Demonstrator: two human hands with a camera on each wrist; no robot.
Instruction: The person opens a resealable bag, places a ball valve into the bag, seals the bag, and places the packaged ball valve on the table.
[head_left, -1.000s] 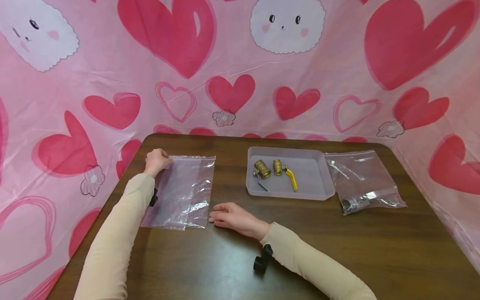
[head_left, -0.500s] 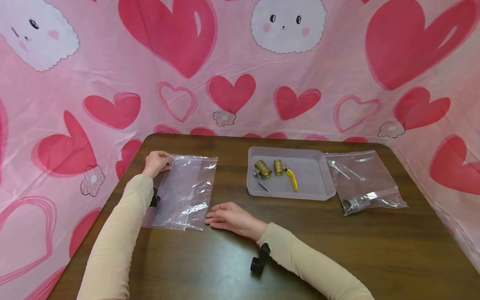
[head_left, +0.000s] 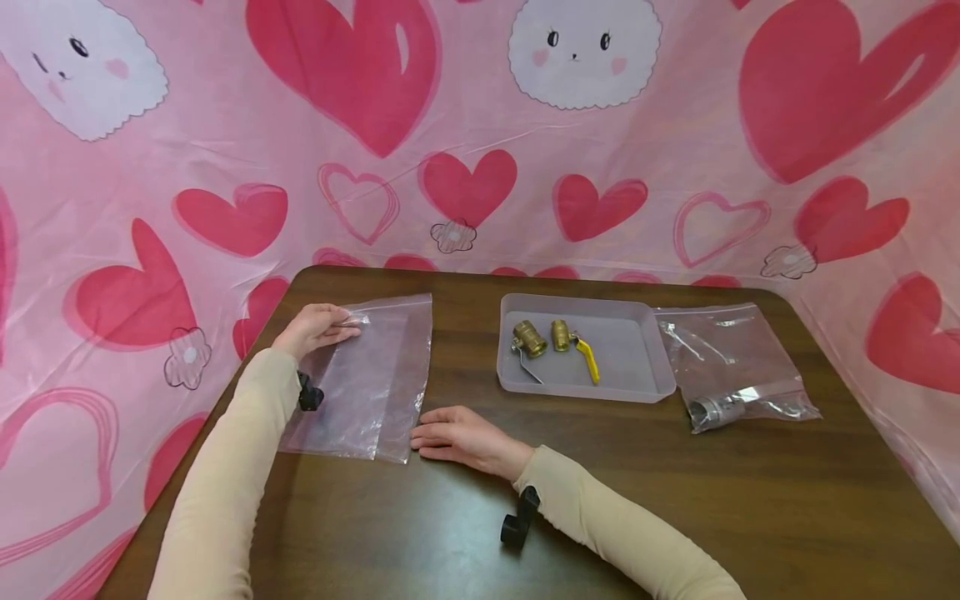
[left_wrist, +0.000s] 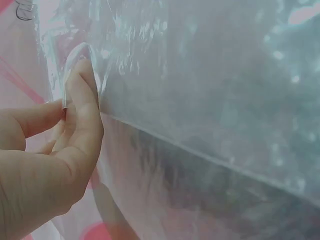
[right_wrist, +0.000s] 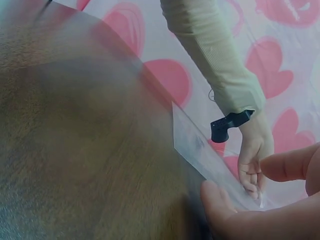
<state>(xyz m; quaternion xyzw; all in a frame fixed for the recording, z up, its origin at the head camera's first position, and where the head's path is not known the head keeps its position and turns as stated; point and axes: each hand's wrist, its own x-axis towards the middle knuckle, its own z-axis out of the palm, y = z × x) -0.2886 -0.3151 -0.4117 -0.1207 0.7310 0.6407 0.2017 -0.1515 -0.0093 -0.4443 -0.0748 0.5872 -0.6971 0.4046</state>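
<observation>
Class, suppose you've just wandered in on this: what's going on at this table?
A person's left hand pinches a clear plastic bag near its far end, while the right hand rests by its near corner. Two brass valves, one with a grey lever, one with a yellow lever, lie in a shallow tray. Beside that is another clear bag with a metal piece inside.

Heart-print backdrop (head_left: 465, 108) behind brown table (head_left: 750, 492) — two brass valves (head_left: 530, 338) in pale tray (head_left: 626, 358)
</observation>
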